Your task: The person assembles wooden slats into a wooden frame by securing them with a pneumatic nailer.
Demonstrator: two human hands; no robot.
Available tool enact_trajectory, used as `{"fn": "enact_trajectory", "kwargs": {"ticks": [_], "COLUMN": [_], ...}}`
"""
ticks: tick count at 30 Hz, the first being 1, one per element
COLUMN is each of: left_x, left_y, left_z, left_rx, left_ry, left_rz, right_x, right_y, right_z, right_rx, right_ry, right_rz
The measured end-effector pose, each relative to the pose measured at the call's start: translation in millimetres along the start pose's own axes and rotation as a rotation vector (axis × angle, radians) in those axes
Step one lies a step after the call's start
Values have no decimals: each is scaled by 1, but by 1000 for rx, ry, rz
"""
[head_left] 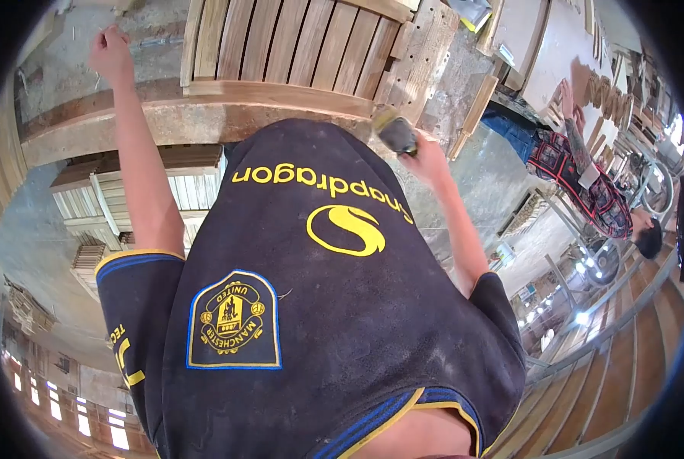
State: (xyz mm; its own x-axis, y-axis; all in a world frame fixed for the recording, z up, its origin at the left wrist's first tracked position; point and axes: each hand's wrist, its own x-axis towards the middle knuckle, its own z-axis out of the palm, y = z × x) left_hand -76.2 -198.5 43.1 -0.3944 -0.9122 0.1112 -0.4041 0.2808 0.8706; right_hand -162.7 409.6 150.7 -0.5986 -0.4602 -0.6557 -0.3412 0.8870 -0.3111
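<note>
My right hand (427, 162) is closed around the dark grip of a hand tool (396, 135) with a blurred, brownish-yellow head. Its exact kind cannot be made out. The tool is beside the near right corner of a slatted wooden panel (300, 50), which lies on the workbench (89, 122). Away to the left, my left hand (111, 55) is raised over the bench with its fingers curled in. Whether something small is inside them is hidden. The hand is apart from the panel.
A board with drilled holes (422, 57) adjoins the panel's right side. At right, another person in a plaid shirt (575, 172) stands by a table with wooden pieces (606, 96). Stacked slats (112, 195) stand below the bench at left.
</note>
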Motion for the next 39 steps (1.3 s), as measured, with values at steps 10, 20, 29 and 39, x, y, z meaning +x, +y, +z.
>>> {"fn": "enact_trajectory", "kwargs": {"ticks": [10, 20, 29, 39], "left_x": [37, 28, 49, 143], "left_y": [172, 108, 98, 390], "left_z": [-20, 157, 309, 225], "left_rx": [1468, -260, -627, -1314], "left_ry": [-1388, -950, -870, -689], "left_rz": [-53, -540, -1039, -59], "right_x": [53, 184, 372, 290], "right_y": [142, 104, -30, -129], "right_z": [-88, -59, -131, -349], "right_rx": [1002, 745, 1817, 1166], "right_ry": [116, 706, 599, 1078], "right_rz": [515, 478, 293, -734]}}
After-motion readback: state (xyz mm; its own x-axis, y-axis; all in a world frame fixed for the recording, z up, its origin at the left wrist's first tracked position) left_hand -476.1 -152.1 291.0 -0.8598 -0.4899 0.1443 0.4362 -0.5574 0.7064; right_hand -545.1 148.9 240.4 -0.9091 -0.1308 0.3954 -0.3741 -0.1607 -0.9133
